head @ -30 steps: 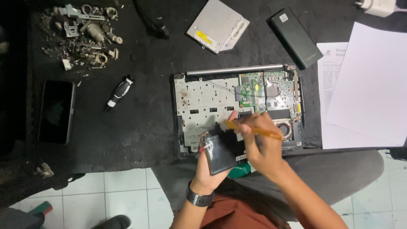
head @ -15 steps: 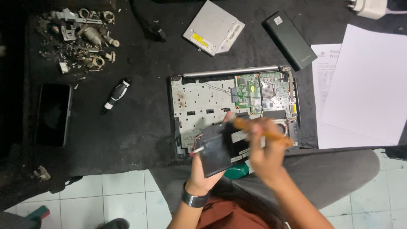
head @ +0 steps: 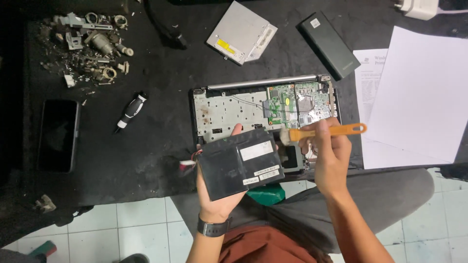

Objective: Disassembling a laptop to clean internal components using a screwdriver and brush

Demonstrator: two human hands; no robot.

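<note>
1. Your left hand (head: 217, 195) grips one flat black battery pack (head: 240, 163) from below, thumb over its far edge, tilted above your lap just near of the opened laptop (head: 229, 109).
2. Your right hand (head: 329, 153) is closed around one orange-handled brush (head: 324, 131), bristles touching the pack's right edge.
3. The pack looks stiff, moderately heavy, smooth; hold it by the edges and mind the thin wires (head: 187, 165) at its left end.
4. Farther left of your left hand: one screwdriver (head: 130, 112), one phone (head: 58, 134), one heap of scrap parts (head: 92, 44).
5. Beyond both hands: one silver drive (head: 241, 33), one long black pack (head: 329, 45).
</note>
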